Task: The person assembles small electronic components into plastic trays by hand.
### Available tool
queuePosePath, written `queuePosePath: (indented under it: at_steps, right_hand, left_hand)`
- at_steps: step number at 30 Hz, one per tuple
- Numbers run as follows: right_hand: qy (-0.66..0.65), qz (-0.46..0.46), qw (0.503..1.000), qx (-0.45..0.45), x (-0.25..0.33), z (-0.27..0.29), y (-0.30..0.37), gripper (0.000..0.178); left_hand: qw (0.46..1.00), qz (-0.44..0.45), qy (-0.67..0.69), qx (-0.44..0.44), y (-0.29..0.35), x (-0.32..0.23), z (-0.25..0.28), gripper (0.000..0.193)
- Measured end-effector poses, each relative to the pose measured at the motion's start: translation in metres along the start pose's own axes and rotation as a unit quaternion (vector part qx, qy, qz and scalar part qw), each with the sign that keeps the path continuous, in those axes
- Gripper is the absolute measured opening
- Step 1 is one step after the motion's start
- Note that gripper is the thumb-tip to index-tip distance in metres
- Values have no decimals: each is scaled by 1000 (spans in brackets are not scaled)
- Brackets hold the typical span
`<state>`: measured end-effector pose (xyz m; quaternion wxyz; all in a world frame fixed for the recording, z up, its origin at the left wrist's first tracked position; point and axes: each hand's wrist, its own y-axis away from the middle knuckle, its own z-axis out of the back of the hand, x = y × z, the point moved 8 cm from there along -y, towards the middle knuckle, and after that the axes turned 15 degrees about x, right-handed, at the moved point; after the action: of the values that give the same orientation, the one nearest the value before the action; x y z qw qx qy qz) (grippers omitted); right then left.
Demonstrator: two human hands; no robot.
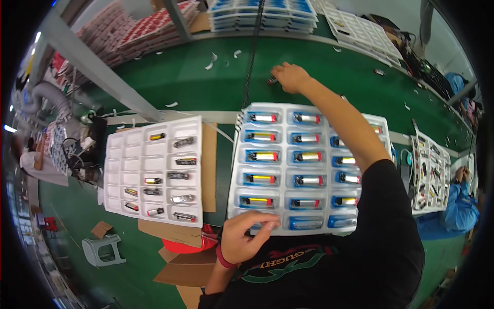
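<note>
A white compartment tray (283, 170) stands in front of me, with blue inserts. Most of its visible pockets hold a small cylindrical piece (307, 137) with a silver or yellow body and a red end. My left hand (244, 238), with a red wristband, is over the tray's near left corner. Its thumb and fingertips are drawn together, and what they may hold is hidden. Past the tray's far edge, my right hand (292, 78) pinches a small dark-and-red piece (272, 80) at the green belt. My right arm covers part of the tray's right side.
A second white tray (154, 170), partly filled with mixed pieces, lies to the left on cardboard. White scraps (211, 62) lie on the green belt (195, 77). Trays are stacked (262, 18) beyond it. A metal post (103, 67) slants at left. A person in blue (458, 206) is at right.
</note>
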<state>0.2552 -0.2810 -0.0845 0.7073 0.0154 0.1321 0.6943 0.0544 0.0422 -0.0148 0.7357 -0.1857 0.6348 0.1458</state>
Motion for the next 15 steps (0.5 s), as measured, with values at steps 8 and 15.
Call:
queuePosePath:
  at_steps: [8,15]
  right_hand:
    - [-396,45,916,-37,-15,20,34,31]
    - [-671,69,708,-206,0,88,269,44]
  left_hand:
    - [999,15,17,-25,10,9,21,14]
    - [993,-14,-102,62,-33,0,11,13]
